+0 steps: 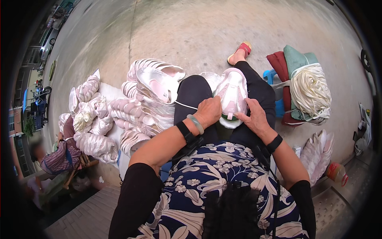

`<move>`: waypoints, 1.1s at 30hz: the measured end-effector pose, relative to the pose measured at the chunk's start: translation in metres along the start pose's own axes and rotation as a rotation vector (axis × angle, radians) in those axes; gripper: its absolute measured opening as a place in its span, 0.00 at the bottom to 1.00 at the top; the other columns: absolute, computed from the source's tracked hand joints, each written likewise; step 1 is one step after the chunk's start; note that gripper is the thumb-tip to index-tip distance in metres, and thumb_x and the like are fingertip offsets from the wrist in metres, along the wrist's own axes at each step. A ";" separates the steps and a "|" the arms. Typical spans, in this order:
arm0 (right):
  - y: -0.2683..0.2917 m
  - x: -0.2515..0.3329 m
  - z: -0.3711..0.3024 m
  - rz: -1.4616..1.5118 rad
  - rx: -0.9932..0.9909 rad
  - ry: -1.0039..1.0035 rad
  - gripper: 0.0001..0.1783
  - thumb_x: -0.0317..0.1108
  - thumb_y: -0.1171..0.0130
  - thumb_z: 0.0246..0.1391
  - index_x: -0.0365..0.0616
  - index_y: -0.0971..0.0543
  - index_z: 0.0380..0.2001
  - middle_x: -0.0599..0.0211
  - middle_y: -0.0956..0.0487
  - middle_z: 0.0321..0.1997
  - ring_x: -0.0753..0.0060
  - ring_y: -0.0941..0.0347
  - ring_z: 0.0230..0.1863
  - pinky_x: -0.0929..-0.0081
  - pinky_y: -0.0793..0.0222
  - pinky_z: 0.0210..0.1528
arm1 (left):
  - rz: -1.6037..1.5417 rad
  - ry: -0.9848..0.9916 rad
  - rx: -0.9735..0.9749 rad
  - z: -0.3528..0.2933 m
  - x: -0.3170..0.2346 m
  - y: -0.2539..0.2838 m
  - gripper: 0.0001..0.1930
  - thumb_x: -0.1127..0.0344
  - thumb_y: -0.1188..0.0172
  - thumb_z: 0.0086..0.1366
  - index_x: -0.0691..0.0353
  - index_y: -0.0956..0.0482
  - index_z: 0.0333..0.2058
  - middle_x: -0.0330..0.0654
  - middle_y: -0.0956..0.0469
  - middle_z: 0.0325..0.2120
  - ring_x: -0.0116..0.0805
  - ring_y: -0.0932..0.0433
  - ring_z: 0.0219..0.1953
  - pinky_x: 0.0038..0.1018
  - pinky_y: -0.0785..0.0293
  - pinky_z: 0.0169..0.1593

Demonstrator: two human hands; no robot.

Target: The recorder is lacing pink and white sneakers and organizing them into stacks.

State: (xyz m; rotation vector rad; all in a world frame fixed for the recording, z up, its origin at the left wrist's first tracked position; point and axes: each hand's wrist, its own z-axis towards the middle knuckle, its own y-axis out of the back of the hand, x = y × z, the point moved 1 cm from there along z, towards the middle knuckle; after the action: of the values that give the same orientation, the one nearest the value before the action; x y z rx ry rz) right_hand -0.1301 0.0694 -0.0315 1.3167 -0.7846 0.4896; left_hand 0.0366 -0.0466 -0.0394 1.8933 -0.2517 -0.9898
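A pink-and-white shoe upper (232,93) rests between my thighs, its tongue tab toward me. At its left edge my left hand (210,110) is closed, and a white shoelace (186,105) runs out of it toward my left knee. The fingertips of that hand are hidden, so the lace's end does not show. My right hand (256,116) grips the upper's right side near the tongue, fingers along the edge and thumb toward the tab.
Stacked shoe uppers (153,93) and rolled bundles (95,147) cover a surface at left. Right of my leg, a hank of cream laces (311,91) lies on folded green cloth (297,59) over a blue stool (270,75). More uppers (318,155) stand beside a bottle (337,172). Another person (59,157) sits far left.
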 end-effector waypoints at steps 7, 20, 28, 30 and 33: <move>-0.022 -0.017 -0.001 0.054 0.125 -0.058 0.28 0.41 0.38 0.43 0.35 0.32 0.44 0.53 0.31 0.36 0.51 0.32 0.39 0.63 0.35 0.41 | 0.008 -0.032 0.083 -0.008 -0.003 0.001 0.12 0.64 0.54 0.59 0.70 0.32 0.28 0.62 0.27 0.19 0.60 0.26 0.25 0.48 0.30 0.33; -0.036 -0.015 -0.019 -0.003 0.116 -0.001 0.32 0.31 0.38 0.41 0.37 0.38 0.49 0.50 0.35 0.43 0.49 0.35 0.43 0.65 0.37 0.47 | 0.106 -0.088 0.094 -0.025 -0.007 -0.006 0.09 0.67 0.55 0.57 0.69 0.31 0.28 0.61 0.26 0.20 0.61 0.26 0.25 0.49 0.31 0.33; -0.035 -0.015 -0.015 0.090 0.025 0.099 0.28 0.29 0.40 0.42 0.34 0.36 0.48 0.52 0.33 0.40 0.52 0.34 0.41 0.66 0.35 0.44 | 0.129 0.010 0.066 -0.019 -0.008 -0.003 0.10 0.67 0.53 0.55 0.70 0.29 0.26 0.63 0.26 0.23 0.61 0.25 0.29 0.49 0.30 0.35; -0.037 -0.013 -0.012 0.071 0.021 0.107 0.28 0.29 0.40 0.42 0.34 0.36 0.48 0.52 0.33 0.40 0.51 0.34 0.41 0.66 0.36 0.45 | 0.127 0.032 0.071 -0.018 -0.006 -0.003 0.10 0.67 0.53 0.56 0.70 0.29 0.26 0.63 0.26 0.23 0.61 0.25 0.29 0.49 0.30 0.35; -0.039 -0.012 -0.012 0.080 0.024 0.074 0.28 0.29 0.41 0.43 0.34 0.36 0.48 0.50 0.32 0.41 0.50 0.34 0.43 0.65 0.37 0.47 | 0.093 0.046 0.078 -0.019 -0.006 -0.002 0.10 0.67 0.54 0.56 0.70 0.29 0.27 0.63 0.26 0.23 0.62 0.26 0.30 0.49 0.31 0.36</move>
State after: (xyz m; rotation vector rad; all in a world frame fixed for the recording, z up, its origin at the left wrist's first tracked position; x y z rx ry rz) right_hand -0.1076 0.0739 -0.0672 1.2857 -0.7743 0.6091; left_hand 0.0460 -0.0300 -0.0343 1.9546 -0.3530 -0.8841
